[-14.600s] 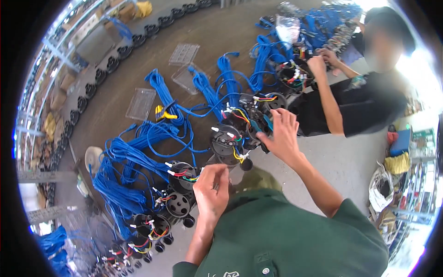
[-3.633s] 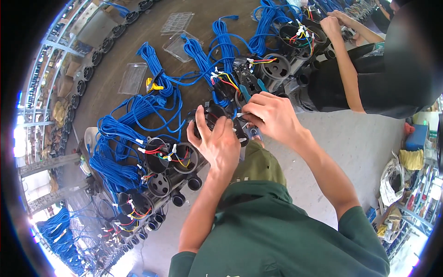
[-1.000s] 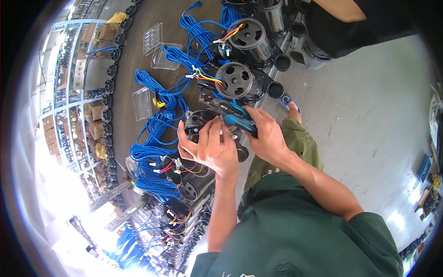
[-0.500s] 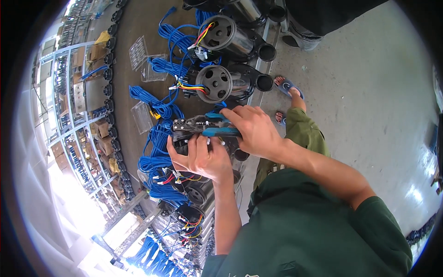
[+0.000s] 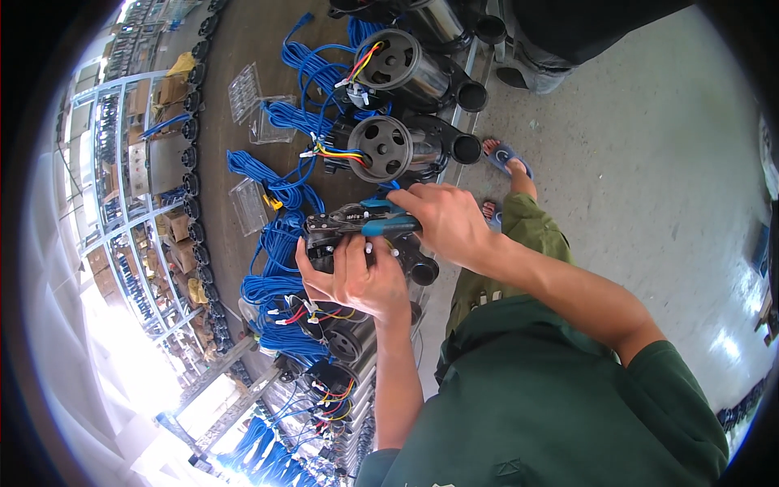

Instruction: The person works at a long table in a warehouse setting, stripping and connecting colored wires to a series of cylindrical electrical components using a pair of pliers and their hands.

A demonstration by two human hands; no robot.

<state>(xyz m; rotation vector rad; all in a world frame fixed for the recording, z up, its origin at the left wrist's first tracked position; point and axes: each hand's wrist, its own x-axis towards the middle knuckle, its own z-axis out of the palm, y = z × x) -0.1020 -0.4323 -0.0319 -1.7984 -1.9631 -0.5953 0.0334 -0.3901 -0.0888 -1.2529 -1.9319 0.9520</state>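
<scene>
My right hand (image 5: 450, 223) is closed round the blue handles of crimping pliers (image 5: 393, 225), whose dark metal head points left. Just below the pliers' head, my left hand (image 5: 357, 280) has its fingers bent, thumb on the left side. Small white wire connectors (image 5: 369, 247) show between its fingers; what the fingertips pinch is hidden under the tool. Both hands are over a black pump (image 5: 423, 270), mostly covered by them. Beyond it lies another pump (image 5: 380, 149) with a round slotted end and red, yellow and blue wires.
More pumps (image 5: 389, 59) line the bench (image 5: 243, 174), with coils of blue cable (image 5: 276, 178) beside them. Clear plastic trays (image 5: 247, 204) lie left of the cables. Shelving (image 5: 122, 162) stands at far left. Another person's sandalled foot (image 5: 510, 157) is on the floor at right.
The pliers' handles have come closer together in my right hand, and their head has dipped slightly toward my left fingers. My left hand has barely moved.
</scene>
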